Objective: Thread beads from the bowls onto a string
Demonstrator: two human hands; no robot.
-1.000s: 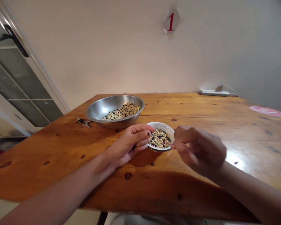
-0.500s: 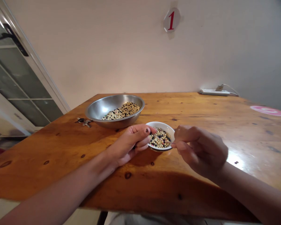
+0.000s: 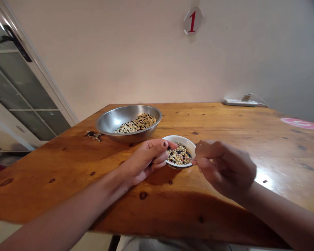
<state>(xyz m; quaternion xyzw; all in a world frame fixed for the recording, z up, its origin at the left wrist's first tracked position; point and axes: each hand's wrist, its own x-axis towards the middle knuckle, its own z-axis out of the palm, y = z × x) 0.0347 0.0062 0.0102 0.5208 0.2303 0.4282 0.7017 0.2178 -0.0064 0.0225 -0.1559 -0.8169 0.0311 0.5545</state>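
A small white bowl (image 3: 190,142) stands on the wooden table between my hands, holding small round bead-like pieces (image 3: 179,155), mostly cream and black with a few reddish ones. My left hand (image 3: 153,155) is at its left rim, thumb and forefinger pinched together and the other fingers curled. Whatever lies in that pinch is too small to make out. At the right rim, my right hand (image 3: 222,167) is closed, with thumb and forefinger pressed together. Something thin and pale seems to stick out from its fingertips towards the bowl, too fine to name.
Behind my left hand sits a large steel bowl (image 3: 110,120) with more of the same pieces. Keys (image 3: 95,136) lie at its left. A white power strip (image 3: 240,103) with a plug rests at the table's back edge. A pink round sticker (image 3: 300,123) is at far right.
Almost nothing differs. Both hands keep their pinched pose by the small bowl, and the view shifts very slightly.
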